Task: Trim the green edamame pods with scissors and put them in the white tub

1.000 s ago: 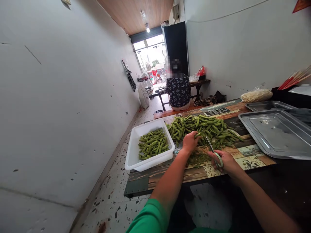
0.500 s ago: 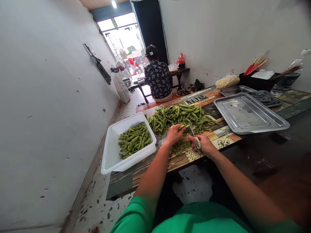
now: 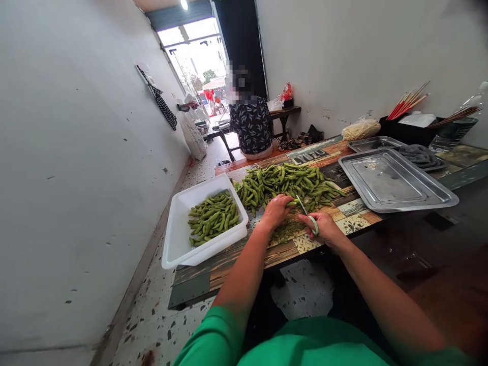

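Green pod [image 3: 293,203] sits just right of and below frame centre, pinched in the left hand [image 3: 277,211]; fingertips closed on it, one end poking out. Right hand [image 3: 322,227] is wrapped round the handles of the scissors [image 3: 313,225]. Blade gap too small to read, can't tell how wide.

Key relation: pod lies to the right of the left-hand pinch, between that grip and the blades. Left hand is nearer, in contact; right hand is just beside, reaching it only through the scissors. Pod's long axis runs roughly across the frame, free end pointing right at the blades. Blades slant toward upper left, across that end. Touching or just short: can't tell.

Below the hands, green scraps [image 3: 284,233] on the patterned table [image 3: 190,295]. White tub [image 3: 175,223] left of centre, part-filled with pods. Beyond the hands, pod heap [image 3: 290,178], mid-frame. Metal tray [image 3: 400,185] at right, well apart from the hands. Farther, upper centre: seated person [image 3: 249,127] in a leaf-print shirt.
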